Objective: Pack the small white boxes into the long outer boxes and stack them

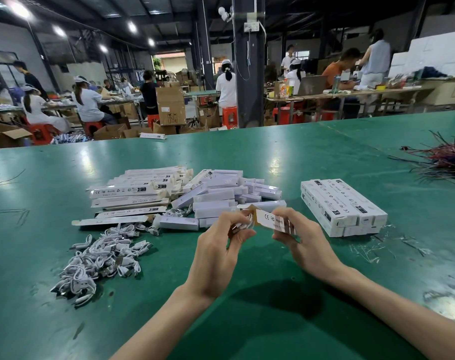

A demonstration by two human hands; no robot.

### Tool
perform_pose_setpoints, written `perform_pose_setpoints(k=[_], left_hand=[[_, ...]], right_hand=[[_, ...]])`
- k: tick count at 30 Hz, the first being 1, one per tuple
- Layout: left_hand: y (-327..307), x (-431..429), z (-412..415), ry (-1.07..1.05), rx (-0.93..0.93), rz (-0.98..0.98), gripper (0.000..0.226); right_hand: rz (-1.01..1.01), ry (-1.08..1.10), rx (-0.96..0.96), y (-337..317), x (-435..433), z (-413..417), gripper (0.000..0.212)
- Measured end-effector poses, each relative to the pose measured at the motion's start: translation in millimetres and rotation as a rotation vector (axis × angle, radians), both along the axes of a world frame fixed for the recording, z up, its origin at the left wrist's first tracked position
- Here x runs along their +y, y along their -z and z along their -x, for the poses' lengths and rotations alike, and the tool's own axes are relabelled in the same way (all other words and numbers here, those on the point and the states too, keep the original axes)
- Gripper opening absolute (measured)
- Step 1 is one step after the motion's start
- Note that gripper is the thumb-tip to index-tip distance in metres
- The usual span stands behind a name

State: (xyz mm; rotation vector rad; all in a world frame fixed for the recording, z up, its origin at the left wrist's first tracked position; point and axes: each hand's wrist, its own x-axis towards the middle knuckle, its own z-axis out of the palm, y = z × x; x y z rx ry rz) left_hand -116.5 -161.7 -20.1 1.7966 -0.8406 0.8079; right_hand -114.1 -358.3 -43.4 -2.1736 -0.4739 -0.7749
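Long outer box [273, 221] was held above the green table [247, 162], end flap open | right hand [296, 237] fingers pinched on it | left hand [221, 245] fingers closed on a white cable [244, 224] (partly hidden) | small white boxes [221, 198] heaped just beyond | packed stack [343, 206] lay right.

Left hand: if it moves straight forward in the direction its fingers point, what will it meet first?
Probably the pile of small white boxes just beyond the left hand, which holds a coiled white cable at the outer box; depth is unclear.
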Motion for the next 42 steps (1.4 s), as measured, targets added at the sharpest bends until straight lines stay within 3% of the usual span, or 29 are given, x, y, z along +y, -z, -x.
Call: perform_pose_setpoints(k=[7, 14, 17, 21, 26, 32, 37, 42], left_hand=[[0.2, -0.6, -4.3, -0.013, -0.063, -0.045, 0.012], [-0.3, 0.9, 0.1, 0.050, 0.103, 0.023, 0.048], [1.9, 1.5, -1.1, 0.005, 0.108, 0.044, 0.043], [1.8, 3.9, -4.0, -0.081, 0.015, 0.013, 0.015], [1.2, 1.7, -2.2, -0.107, 0.004, 0.044, 0.017], [1.1, -1.2, -1.0, -0.112, 0.181, 0.172, 0.028], [5.3, 0.1, -3.5, -0.118, 0.115, 0.029, 0.018], [7.1, -0.8, -3.3, 0.027, 0.282, -0.032, 0.017]], right_hand=[[0.052, -0.003, -0.033, 2.4, -0.6, -2.3, 0.042], [0.018, 0.005, -0.013, 5.1, -3.6, -4.0, 0.046], [-0.001, -0.058, 0.032, 5.0, -0.5, -1.5, 0.051], [-0.061, -0.099, 0.084, 4.3, 2.8, 0.1, 0.066], [-0.078, -0.092, 0.072, 3.8, 3.8, -0.3, 0.066], [-0.046, -0.063, 0.062, 4.0, 2.2, -0.6, 0.055], [-0.105, -0.065, 0.105, 3.0, 3.4, 0.1, 0.066], [-0.121, -0.065, 0.136, 2.5, 4.9, 1.5, 0.064]])
